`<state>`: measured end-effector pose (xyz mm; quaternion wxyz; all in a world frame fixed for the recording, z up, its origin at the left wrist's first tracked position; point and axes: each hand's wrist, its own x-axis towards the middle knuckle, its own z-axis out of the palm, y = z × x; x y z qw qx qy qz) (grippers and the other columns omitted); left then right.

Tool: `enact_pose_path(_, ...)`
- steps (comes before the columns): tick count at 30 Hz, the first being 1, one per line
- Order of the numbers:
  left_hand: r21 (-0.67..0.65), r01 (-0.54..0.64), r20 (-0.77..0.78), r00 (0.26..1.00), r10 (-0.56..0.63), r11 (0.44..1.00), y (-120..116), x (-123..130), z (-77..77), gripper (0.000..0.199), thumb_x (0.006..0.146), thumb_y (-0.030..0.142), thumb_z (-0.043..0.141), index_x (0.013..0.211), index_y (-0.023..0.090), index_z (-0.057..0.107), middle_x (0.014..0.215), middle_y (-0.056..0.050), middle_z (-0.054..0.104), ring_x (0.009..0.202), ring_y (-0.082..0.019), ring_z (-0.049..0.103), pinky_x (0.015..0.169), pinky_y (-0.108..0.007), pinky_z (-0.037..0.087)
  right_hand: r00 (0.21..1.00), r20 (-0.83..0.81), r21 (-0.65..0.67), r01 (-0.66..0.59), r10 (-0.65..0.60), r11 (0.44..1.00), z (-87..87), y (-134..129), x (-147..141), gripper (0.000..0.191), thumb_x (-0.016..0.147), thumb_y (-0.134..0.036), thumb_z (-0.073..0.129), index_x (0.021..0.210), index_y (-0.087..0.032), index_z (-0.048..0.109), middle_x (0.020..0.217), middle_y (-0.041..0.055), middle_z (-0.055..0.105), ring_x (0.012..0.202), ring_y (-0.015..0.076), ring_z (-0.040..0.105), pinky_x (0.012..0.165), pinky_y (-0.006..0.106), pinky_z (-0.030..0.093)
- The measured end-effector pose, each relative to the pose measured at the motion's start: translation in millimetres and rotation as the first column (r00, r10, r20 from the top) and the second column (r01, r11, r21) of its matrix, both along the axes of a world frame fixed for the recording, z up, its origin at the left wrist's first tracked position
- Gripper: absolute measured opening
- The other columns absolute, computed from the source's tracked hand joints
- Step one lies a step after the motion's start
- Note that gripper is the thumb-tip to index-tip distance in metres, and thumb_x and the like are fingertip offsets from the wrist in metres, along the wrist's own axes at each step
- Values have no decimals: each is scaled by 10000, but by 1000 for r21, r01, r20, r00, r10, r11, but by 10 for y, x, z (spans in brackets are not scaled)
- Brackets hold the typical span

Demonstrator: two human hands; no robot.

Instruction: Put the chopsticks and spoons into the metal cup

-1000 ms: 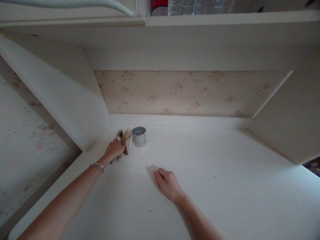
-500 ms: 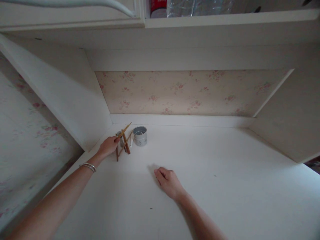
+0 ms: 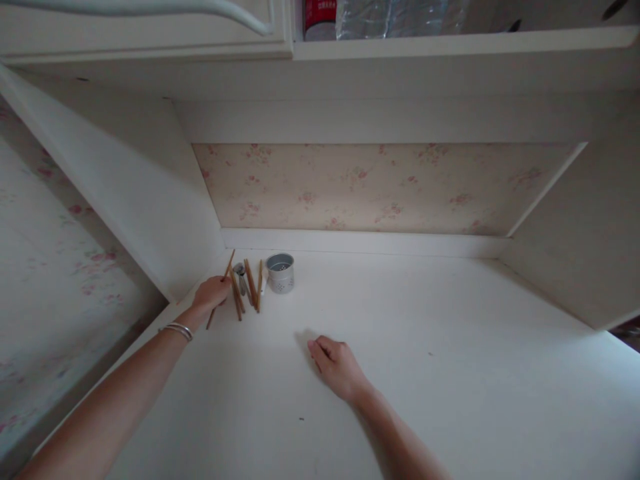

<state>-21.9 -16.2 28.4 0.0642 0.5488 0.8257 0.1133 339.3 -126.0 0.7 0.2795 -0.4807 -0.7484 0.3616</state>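
Note:
My left hand (image 3: 213, 293) is closed on a wooden chopstick (image 3: 231, 262), whose two ends stick out above and below the fingers. Just right of it, several more chopsticks (image 3: 253, 287) lie roughly side by side on the white surface. Among them are metal spoons (image 3: 241, 272), partly overlapped. A white-handled utensil (image 3: 264, 283), its kind unclear, lies against the grey perforated utensil cup (image 3: 281, 273), which stands upright with nothing visible rising out of it. My right hand (image 3: 336, 363) rests on the surface in a loose fist, apart from everything.
White side panels (image 3: 150, 193) and a low back ledge (image 3: 360, 241) bound the white surface (image 3: 400, 373). Overhead hangs a cabinet edge (image 3: 450, 47), with clear plastic packaging (image 3: 390, 19) and a red-labelled container (image 3: 320, 13) above it.
My left hand has shifted slightly left, and the chopstick in it is steeper. Chopsticks that crossed one another now lie more nearly parallel. My right hand has stayed put.

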Motion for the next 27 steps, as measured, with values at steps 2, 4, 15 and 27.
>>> enact_pose_path(2,17,32,-38,999,-32,999,17,-24,2,520,911,439,258,1017,149,676,896,-131,689,859,-282,663,732,-354,493,1000,-2,10,-6,6,1000,-1,3,-4,474,963,-478,337,635,-190,523,575,-29,451,541,102,374,512,224,262)
enact_pose_path(4,20,83,-67,994,-81,996,46,-45,-8,501,910,439,272,1096,184,661,976,-126,660,924,-274,643,792,-347,479,1000,0,15,-14,14,1000,1,3,-7,465,963,-467,343,630,-191,512,577,-30,444,545,101,380,512,221,259)
enact_pose_path(15,22,183,-156,972,-177,983,367,117,-175,502,879,447,341,1269,231,572,1160,-161,540,1183,-351,466,970,-469,369,1000,9,24,-24,24,999,18,8,3,459,971,-458,336,642,-195,520,599,-17,504,566,108,440,537,221,289)
enact_pose_path(27,-26,245,-50,968,-247,969,416,627,-310,635,855,594,371,1411,292,414,1514,-144,338,1385,-430,241,1021,-716,126,999,26,-5,-36,36,999,68,9,7,408,965,-423,358,645,-196,470,597,-28,466,559,100,400,530,221,264)
